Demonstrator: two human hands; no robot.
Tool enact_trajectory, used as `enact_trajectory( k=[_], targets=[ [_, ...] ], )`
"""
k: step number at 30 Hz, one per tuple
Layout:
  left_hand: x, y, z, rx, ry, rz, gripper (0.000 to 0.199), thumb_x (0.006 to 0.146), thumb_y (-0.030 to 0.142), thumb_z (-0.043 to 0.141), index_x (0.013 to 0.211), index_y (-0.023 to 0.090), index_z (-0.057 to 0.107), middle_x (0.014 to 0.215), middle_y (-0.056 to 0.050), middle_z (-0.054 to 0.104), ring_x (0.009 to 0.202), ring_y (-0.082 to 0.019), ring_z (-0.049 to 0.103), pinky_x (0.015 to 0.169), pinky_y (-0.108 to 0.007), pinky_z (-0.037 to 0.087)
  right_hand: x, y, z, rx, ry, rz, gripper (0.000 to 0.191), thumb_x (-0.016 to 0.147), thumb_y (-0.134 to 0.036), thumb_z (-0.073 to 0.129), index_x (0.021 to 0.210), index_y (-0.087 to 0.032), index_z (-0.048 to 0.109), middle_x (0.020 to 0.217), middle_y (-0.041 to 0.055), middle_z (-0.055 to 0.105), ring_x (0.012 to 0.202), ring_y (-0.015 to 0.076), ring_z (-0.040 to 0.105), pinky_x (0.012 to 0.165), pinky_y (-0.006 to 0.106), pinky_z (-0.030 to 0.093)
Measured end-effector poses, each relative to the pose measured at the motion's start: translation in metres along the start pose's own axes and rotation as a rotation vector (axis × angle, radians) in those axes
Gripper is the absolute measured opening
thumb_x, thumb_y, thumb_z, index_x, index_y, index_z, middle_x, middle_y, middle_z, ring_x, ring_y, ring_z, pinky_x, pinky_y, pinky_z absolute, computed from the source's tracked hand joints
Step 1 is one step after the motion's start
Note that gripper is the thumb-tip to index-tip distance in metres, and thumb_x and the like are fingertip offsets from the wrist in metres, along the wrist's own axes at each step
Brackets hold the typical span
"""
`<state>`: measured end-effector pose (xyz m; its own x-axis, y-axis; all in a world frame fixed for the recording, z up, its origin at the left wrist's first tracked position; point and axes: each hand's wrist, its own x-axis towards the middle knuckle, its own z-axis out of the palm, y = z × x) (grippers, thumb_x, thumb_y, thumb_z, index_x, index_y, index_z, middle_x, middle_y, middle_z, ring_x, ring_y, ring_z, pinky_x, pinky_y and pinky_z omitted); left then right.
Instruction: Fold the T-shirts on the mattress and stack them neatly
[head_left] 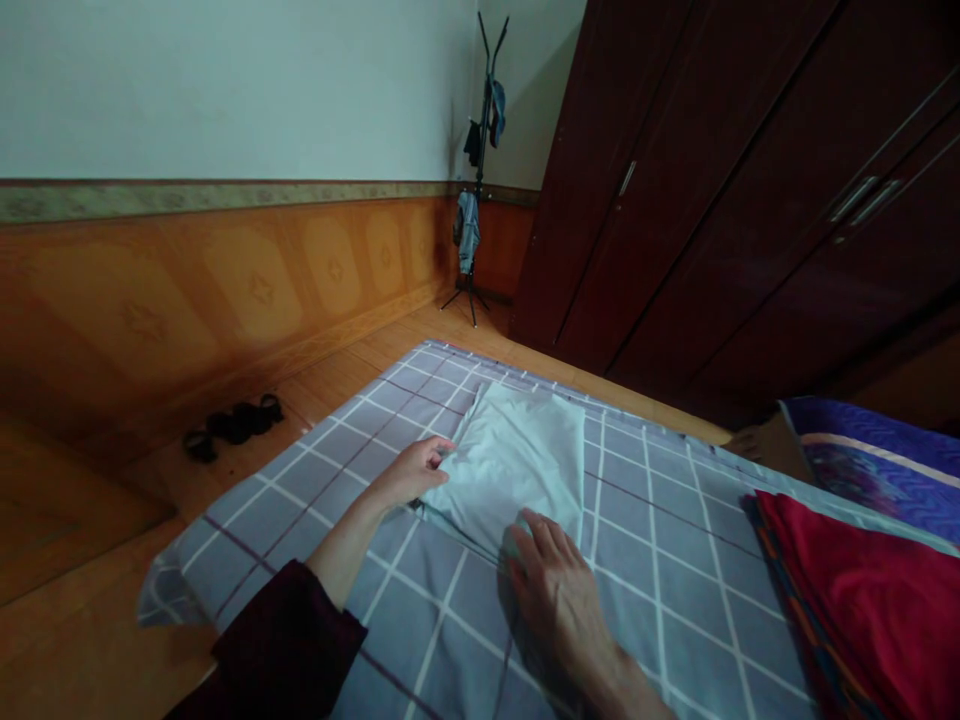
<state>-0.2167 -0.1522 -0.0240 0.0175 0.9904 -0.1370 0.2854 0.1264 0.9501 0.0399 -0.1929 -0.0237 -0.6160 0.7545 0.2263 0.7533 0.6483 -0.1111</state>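
Pale cloth [510,465] lies folded under both hands. The left hand [409,474] has its fingers [435,458] bunched against the cloth's left edge, though whether they pinch it cannot be told. The right hand [559,600] rests open, its fingers [534,535] spread flat on the near corner, gripping nothing. The cloth looks light, soft and limp, probably best taken by its folded edge. It lies on a grey checked bed sheet [660,590], with a red blanket [847,590] to the right. Farther off, dark sandals [232,423] lie on the wooden floor [420,330] beside the wall panelling [225,290], near a coat stand [480,170] and a dark wardrobe [675,180].
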Motion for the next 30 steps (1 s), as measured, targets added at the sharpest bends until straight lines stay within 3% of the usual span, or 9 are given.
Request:
enact_trajectory(
  k=[7,14,17,21,26,30],
  targets=[
    [-0.006,-0.002,-0.003,0.237,0.068,-0.019,0.045,0.065,0.016,0.056,0.110,0.013,0.059,0.074,0.000,0.059,0.064,-0.015,0.056,0.057,-0.023,0.038,-0.043,0.033,0.006,0.041,0.190,-0.056,0.024,0.083,-0.014,0.047,0.103,-0.020,0.060,0.117,0.0118,0.059,0.105,0.0266,0.057,0.084,0.041,0.053],
    [-0.034,0.001,0.005,0.534,0.230,-0.089,0.040,0.070,0.028,0.063,0.107,0.016,0.059,0.082,-0.003,0.060,0.077,-0.020,0.056,0.069,-0.028,0.038,-0.055,0.046,0.000,-0.021,0.253,-0.051,0.027,0.084,-0.011,0.038,0.098,-0.022,0.060,0.108,0.0099,0.063,0.094,0.0230,0.059,0.076,0.035,0.053],
    [-0.044,0.003,0.008,0.722,0.256,-0.149,0.027,0.076,0.038,0.060,0.094,0.019,0.059,0.084,-0.003,0.062,0.079,-0.020,0.057,0.067,-0.027,0.036,-0.056,0.046,-0.002,-0.038,0.272,-0.064,0.029,0.084,-0.010,0.036,0.095,-0.023,0.059,0.102,0.0089,0.063,0.089,0.0226,0.058,0.073,0.035,0.051],
    [-0.048,0.008,0.014,0.844,0.229,-0.169,0.019,0.079,0.038,0.055,0.075,0.020,0.054,0.075,0.000,0.059,0.072,-0.017,0.055,0.061,-0.025,0.031,-0.052,0.044,-0.008,0.030,0.235,-0.046,0.025,0.080,-0.006,0.038,0.083,-0.023,0.057,0.089,0.0062,0.063,0.076,0.0207,0.056,0.064,0.032,0.048],
    [-0.058,0.017,0.032,0.771,0.187,-0.132,0.019,0.076,0.031,0.051,0.063,0.020,0.042,0.059,0.005,0.043,0.060,-0.013,0.046,0.057,-0.024,0.028,-0.057,0.050,-0.031,0.069,0.285,-0.072,0.026,0.079,-0.003,0.036,0.079,-0.021,0.054,0.075,0.0037,0.060,0.066,0.0183,0.055,0.059,0.029,0.046],
    [-0.092,0.015,0.063,0.505,0.065,-0.115,0.014,0.071,0.027,0.049,0.066,0.021,0.038,0.060,0.006,0.039,0.057,-0.012,0.044,0.053,-0.021,0.032,-0.092,0.068,-0.042,0.037,0.362,-0.118,0.028,0.082,-0.005,0.033,0.084,-0.022,0.055,0.078,0.0029,0.064,0.067,0.0170,0.059,0.058,0.027,0.048]
  ],
)
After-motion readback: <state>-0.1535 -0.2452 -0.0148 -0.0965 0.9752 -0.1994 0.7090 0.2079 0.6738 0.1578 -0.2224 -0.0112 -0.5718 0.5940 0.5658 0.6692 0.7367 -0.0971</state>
